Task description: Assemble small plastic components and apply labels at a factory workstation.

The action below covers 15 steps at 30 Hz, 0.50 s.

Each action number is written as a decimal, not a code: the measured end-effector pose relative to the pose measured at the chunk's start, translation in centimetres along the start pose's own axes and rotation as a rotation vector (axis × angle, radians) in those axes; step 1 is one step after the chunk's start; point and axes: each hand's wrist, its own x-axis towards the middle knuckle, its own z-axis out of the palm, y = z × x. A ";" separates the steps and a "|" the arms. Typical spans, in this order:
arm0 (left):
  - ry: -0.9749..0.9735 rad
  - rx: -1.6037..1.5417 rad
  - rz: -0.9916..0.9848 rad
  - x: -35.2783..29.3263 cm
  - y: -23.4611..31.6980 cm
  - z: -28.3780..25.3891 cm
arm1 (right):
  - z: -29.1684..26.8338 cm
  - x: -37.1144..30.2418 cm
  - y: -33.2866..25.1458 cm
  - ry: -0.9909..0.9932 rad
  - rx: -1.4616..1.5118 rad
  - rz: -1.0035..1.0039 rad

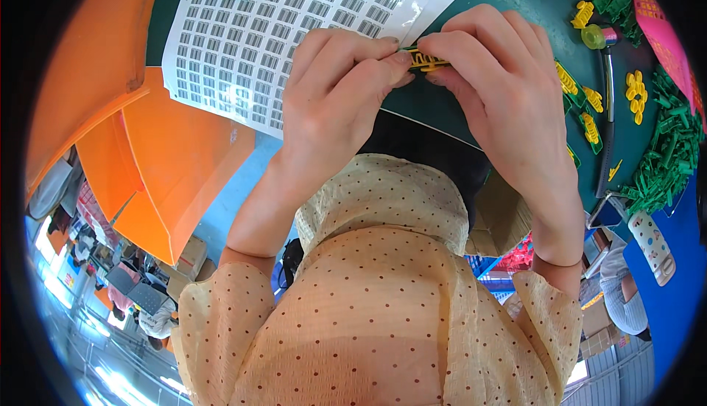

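Note:
Between both hands, over the near edge of the dark green table, is a small yellow and green plastic part (426, 60). My left hand (342, 85) pinches its left end with thumb and fingertips. At the right end, my right hand (497, 74) is closed on it in the same way. Fingertips cover much of the part, so its full shape is hidden. Just right of my right hand lie similar yellow pieces set in green ones (565, 78). A white sheet of printed labels (243, 52) lies beneath and left of my left hand.
A hammer-like tool (609, 104) with a dark handle lies at the right. Beyond it are loose yellow pieces (636, 96) and a heap of green pieces (666, 144). A pink basket (663, 30) stands far right. Orange bins (158, 155) fill the left side.

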 end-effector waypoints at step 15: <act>-0.069 -0.016 0.006 0.4 -0.4 -0.4 | 0.3 -0.2 0.5 -0.008 -0.011 -0.030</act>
